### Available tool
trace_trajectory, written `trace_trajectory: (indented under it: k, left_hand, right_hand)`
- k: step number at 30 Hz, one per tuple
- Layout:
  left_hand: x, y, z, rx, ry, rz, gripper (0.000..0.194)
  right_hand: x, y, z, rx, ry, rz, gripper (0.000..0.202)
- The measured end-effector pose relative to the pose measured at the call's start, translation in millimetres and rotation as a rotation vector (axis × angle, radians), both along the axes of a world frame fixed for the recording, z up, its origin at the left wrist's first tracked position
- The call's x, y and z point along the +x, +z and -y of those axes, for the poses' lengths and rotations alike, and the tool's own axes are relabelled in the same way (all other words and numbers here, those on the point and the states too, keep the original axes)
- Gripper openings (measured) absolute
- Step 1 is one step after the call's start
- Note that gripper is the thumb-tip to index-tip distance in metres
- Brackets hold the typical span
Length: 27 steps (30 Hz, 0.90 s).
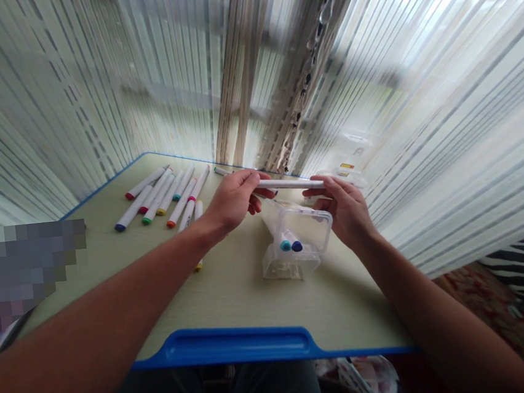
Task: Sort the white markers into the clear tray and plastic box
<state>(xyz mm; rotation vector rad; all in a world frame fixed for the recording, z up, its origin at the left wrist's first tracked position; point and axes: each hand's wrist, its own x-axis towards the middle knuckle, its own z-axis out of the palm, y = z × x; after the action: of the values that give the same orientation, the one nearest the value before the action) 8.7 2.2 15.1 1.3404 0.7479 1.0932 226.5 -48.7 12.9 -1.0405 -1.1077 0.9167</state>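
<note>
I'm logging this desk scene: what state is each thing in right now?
Left hand: closed around one end of the white marker.
Right hand: fingers on the marker's other end.
White marker: held level above the desk, between both hands.
Clear plastic case: open, upright, two capped markers standing inside.
Row of markers: capped, lying flat side by side on the desk.
Desk: bears the case and markers.

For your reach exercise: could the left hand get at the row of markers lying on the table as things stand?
Probably yes, once freed: the left hand grips a white marker with the right hand, but the marker row lies just beside it, nothing between.
</note>
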Motion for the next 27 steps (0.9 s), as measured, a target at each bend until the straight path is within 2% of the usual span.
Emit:
trace_trajectory:
  k: [9, 14, 17, 27]
  left_hand:
    - [-2.9, -3.6, -1.1, 0.144, -0.025, -0.038, 0.016]
    - [-4.7, -6.5, -1.4, 0.236, -0.040, -0.082, 0.029]
    - [-4.8, -7.8, -2.1, 0.252, -0.038, -0.096, 0.032]
    - [-3.9, -5.7, -0.5, 0.266, -0.011, -0.152, 0.027]
  right_hand:
    - [0.0, -2.9, -1.4, 0.015, -0.017, 0.056, 0.032]
    - [1.8, -4.2, -1.2, 0.017, -0.012, 0.069, 0.035]
    - [1.7, -5.0, -0.9, -0.001, -0.011, 0.072, 0.037]
    - [1.0, -5.8, 0.1, 0.014, -0.023, 0.122, 0.033]
